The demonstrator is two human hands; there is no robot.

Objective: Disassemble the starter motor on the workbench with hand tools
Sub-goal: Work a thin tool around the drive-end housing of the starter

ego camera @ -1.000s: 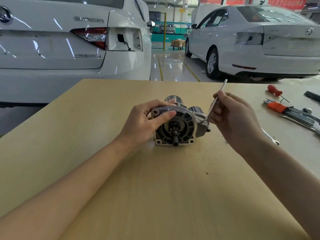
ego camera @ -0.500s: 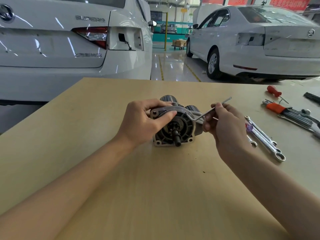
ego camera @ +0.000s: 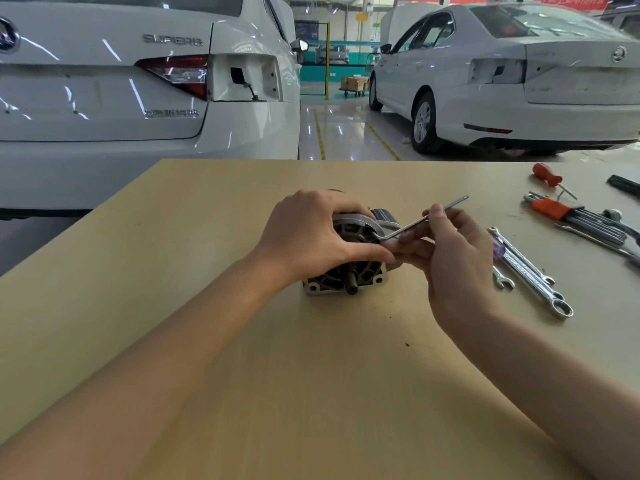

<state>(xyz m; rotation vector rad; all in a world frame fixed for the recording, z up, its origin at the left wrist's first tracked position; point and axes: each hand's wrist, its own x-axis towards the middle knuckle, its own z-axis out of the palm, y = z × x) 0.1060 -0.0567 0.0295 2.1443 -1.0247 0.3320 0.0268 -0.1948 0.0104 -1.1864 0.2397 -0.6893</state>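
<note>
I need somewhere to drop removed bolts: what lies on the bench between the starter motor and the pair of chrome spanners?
In the head view, only the right hand, gripping the bent steel hex key, comes between the grey starter motor and chrome spanners.

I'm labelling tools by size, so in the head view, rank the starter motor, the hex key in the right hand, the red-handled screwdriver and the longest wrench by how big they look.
1. starter motor, partly hidden by the left hand
2. hex key and longest wrench: similar length, too close to rank
3. red-handled screwdriver, though it lies farther from the camera

Two white cars (ego camera: 138, 98) (ego camera: 519, 81) are parked on a glossy floor (ego camera: 346, 133). Far behind them, boxes sit on a cart (ego camera: 355, 85) beside a yellow post (ego camera: 327, 60).
</note>
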